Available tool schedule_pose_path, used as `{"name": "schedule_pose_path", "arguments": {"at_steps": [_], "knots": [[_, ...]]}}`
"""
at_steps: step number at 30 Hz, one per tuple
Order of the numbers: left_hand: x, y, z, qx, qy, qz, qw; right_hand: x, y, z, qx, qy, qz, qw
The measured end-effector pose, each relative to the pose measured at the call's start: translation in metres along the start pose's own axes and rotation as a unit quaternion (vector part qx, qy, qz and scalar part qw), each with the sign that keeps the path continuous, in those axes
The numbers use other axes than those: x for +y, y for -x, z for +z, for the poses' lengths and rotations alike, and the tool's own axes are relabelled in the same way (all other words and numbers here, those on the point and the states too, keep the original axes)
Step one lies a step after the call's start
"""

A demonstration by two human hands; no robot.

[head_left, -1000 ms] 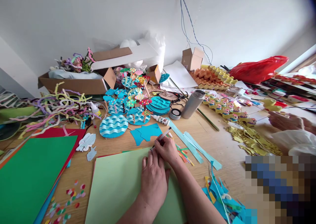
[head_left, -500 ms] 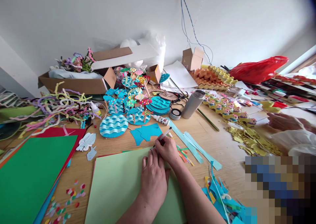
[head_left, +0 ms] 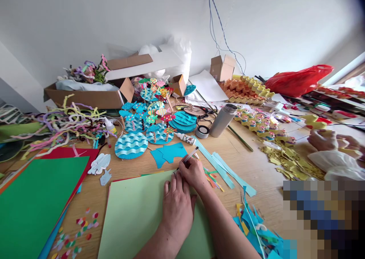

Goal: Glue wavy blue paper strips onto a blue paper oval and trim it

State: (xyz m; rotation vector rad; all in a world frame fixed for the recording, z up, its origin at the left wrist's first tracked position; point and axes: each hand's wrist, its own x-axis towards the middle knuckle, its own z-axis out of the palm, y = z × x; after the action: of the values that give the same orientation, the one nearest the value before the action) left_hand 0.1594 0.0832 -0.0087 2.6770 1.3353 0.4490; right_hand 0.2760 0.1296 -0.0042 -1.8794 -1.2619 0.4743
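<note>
Light green paper [head_left: 131,213] lies on the table in front of me, with red paper showing at its edge. My left hand [head_left: 177,202] rests flat on it, fingers stretched toward its far edge. My right hand [head_left: 194,174] is closed around a pen [head_left: 191,154], whose tip is near my left fingertips at the paper's far edge. Just beyond the hands lie blue paper pieces [head_left: 172,152] and a white glue bottle [head_left: 185,138]. Thin coloured paper strips [head_left: 212,178] are beside my right hand.
Green sheets [head_left: 42,194] lie at left, near paper dots [head_left: 87,223]. Behind are wavy blue discs [head_left: 131,145], a grey cup [head_left: 223,120] and pipe cleaners [head_left: 71,122]. Blue scraps [head_left: 256,228] lie at right. Another person's hands [head_left: 327,140] are beside yellow scraps [head_left: 291,160].
The other person's hands at the right have shifted and changed pose. My hands and the pen show hardly any movement.
</note>
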Motion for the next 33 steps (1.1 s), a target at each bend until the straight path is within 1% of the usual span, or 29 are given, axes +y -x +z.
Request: {"name": "schedule_pose_path", "arguments": {"at_steps": [5,11,19,33], "knots": [[-0.0006,0.0001,-0.0003,0.008,-0.001,0.002,1.0,-0.0009,0.0005,-0.0007,0.001,-0.003,0.002,1.0],[-0.0001,-0.0001,-0.0003,0.0,0.003,0.0,1.0,-0.0004,0.0002,-0.0005,0.001,-0.003,0.002,1.0],[-0.0001,0.0002,-0.0016,0.005,0.003,0.0,1.0,-0.0011,-0.0001,-0.0005,0.006,-0.003,0.0,1.0],[-0.0003,0.0005,-0.0025,-0.007,0.009,-0.002,1.0,-0.0001,-0.0005,-0.0016,0.013,0.003,-0.005,1.0]]}}
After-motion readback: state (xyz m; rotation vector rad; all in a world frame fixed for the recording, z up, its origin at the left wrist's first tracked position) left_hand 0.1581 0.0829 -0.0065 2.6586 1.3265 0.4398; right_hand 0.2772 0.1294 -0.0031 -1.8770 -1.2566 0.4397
